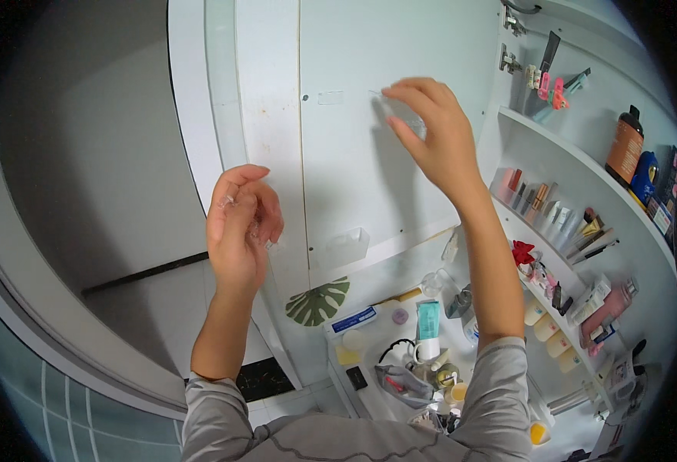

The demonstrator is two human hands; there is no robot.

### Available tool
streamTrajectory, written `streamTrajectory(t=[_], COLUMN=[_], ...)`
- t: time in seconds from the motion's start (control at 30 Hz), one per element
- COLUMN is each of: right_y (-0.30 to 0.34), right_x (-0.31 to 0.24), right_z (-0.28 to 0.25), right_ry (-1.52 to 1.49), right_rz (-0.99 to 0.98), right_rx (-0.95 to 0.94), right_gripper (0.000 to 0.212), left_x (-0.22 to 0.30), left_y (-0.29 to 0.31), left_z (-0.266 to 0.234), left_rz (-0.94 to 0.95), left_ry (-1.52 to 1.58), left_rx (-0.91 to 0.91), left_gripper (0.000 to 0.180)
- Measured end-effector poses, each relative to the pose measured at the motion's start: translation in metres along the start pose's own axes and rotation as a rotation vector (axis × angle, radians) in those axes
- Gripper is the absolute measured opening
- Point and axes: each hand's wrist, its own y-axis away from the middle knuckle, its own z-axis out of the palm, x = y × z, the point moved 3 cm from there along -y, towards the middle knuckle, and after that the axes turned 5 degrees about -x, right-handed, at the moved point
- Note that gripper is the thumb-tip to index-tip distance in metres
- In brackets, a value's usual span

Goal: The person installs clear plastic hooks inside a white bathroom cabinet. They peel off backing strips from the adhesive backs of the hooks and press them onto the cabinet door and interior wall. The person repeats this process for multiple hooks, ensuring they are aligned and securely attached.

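My left hand (240, 223) is raised in front of the white door frame, its fingers curled around crinkled clear plastic pieces (258, 229). Bits of the plastic show between the fingers; their exact kind is hard to make out. Higher up, my right hand (434, 135) reaches to the white cabinet door (346, 165), thumb and fingers apart. Its index fingertip is close to a faint clear piece (375, 93) at the door's surface. To the left of that, a small clear rectangular strip (330, 98) sticks to the door. A clear little box (350, 245) is fixed near the door's lower edge.
Open shelves (585, 146) on the right hold bottles, makeup tubes and clips. Below, a cluttered counter (346, 393) carries a teal-and-white tube (428, 327), a grey pouch (407, 385) and small jars. A green leaf decoration (317, 302) is under the door; a doorway (100, 154) stands left.
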Motion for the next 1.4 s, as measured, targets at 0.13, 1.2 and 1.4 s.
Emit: streamTrajectory(t=[0.13, 1.2, 1.4], right_y=[-0.017, -0.010, -0.009], right_x=[0.003, 0.023, 0.021], right_z=[0.025, 0.034, 0.035], right_ry=[0.114, 0.003, -0.034], right_rz=[0.031, -0.115, 0.042], right_rx=[0.072, 0.148, 0.070], right_gripper=[0.016, 0.033, 0.031], left_x=[0.002, -0.024, 0.002], left_y=[0.007, -0.016, -0.044], left_z=[-0.003, 0.019, 0.053], left_rz=[-0.053, -0.037, 0.185], left_ry=[-0.040, -0.180, -0.879], left_rx=[-0.018, -0.208, -0.236], left_gripper=[0.021, 0.019, 0.019])
